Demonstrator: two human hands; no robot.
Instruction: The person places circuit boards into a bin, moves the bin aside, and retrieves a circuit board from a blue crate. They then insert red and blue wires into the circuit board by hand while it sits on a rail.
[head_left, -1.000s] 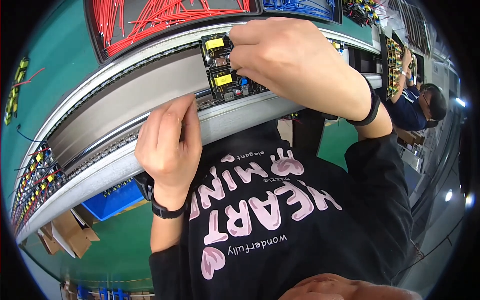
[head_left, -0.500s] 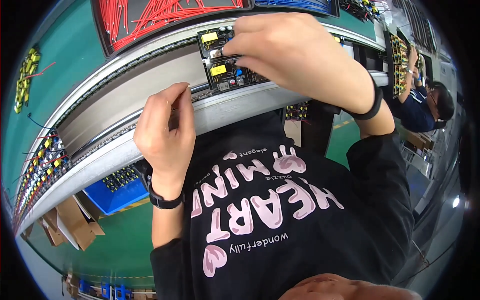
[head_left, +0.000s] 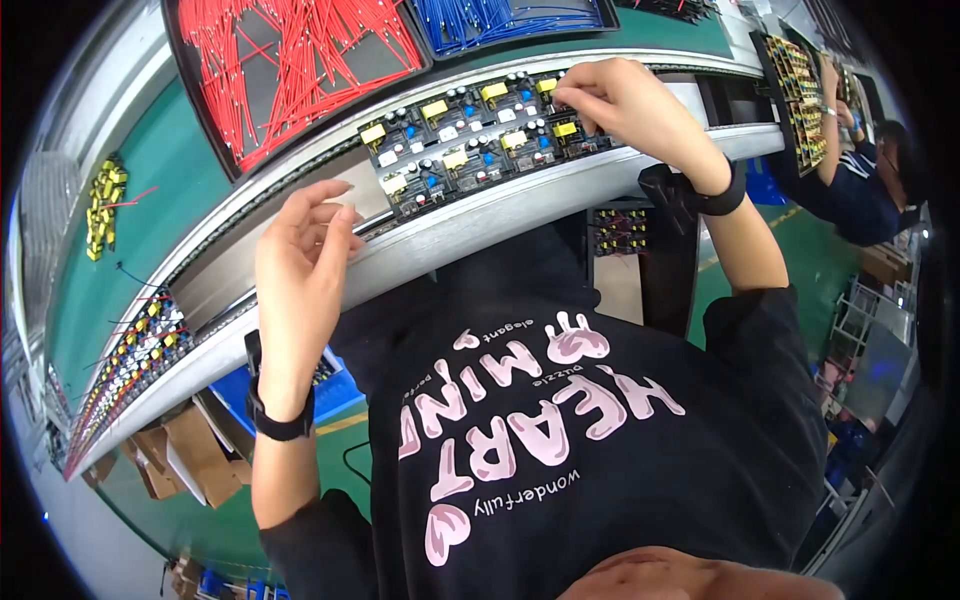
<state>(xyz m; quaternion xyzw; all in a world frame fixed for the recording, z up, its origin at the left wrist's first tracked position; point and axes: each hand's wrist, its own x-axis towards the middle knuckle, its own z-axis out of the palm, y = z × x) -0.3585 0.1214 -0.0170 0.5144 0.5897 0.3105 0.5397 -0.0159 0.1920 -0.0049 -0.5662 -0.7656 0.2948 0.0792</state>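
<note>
A black circuit board panel [head_left: 440, 150] lies across the rails of a conveyor. It carries two rows of yellow block components, with small blue and white parts between them. My right hand [head_left: 640, 110] is at the panel's far right end, its bent fingertips together beside a yellow component. Whether something small is between them is hidden. My left hand [head_left: 305, 250] hovers over the near rail, left of the panel, with thumb and fingers apart and nothing visible in it.
Beyond the conveyor stand a black tray of red wires [head_left: 300, 70] and a tray of blue wires [head_left: 470, 25]. Yellow components [head_left: 105, 210] lie on the green bench at left. More wired boards [head_left: 140, 340] sit farther down the line. A co-worker [head_left: 870, 190] handles boards at right.
My right hand has drawn back from over the panel, uncovering most of its two rows. My left hand's pinch has opened, and the hand has shifted slightly left. The view has shifted too.
</note>
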